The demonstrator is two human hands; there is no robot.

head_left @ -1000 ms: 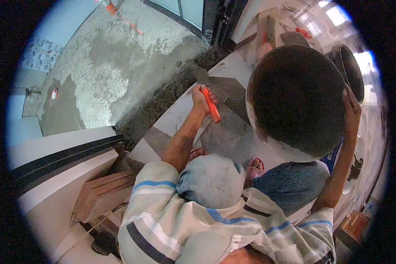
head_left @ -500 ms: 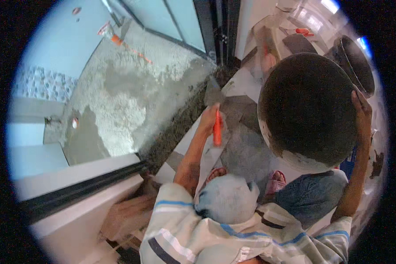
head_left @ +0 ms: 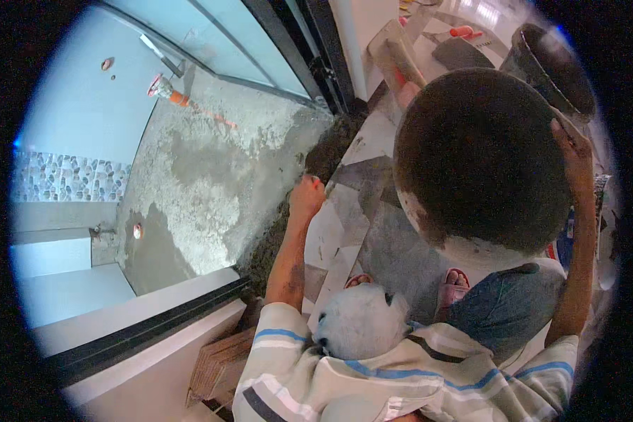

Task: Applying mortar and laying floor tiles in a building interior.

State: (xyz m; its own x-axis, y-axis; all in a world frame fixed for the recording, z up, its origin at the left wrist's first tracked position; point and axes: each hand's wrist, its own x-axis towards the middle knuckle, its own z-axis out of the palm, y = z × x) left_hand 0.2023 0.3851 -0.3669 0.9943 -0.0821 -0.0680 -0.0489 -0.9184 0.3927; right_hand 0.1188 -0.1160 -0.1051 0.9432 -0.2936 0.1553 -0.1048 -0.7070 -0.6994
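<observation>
My left hand point(head_left: 307, 195) is closed on the trowel, whose orange handle point(head_left: 318, 182) shows only as a small bit past the fingers. The trowel's blade cannot be made out now. This hand is over the edge of the dark wet mortar strip point(head_left: 328, 156) along the doorway. On the right, my right hand point(head_left: 574, 143) grips the rim of a large round black bucket point(head_left: 482, 162), fingers over its edge. The bucket's dark inside faces up, and grey mortar smears its near rim.
A second black bucket point(head_left: 552, 67) stands behind. Near it lie an orange-handled tool point(head_left: 462, 32) and a flat float-like board point(head_left: 394, 56). Beyond the doorway, an orange pipe point(head_left: 178, 98) rises from the rough grey screed floor point(head_left: 211, 183). The door frame point(head_left: 316, 63) borders the mortar strip.
My left hand has moved left and slightly down with the trowel, toward the mortar strip; its handle is now mostly hidden. My right hand stays on the bucket's rim. The view has shifted.
</observation>
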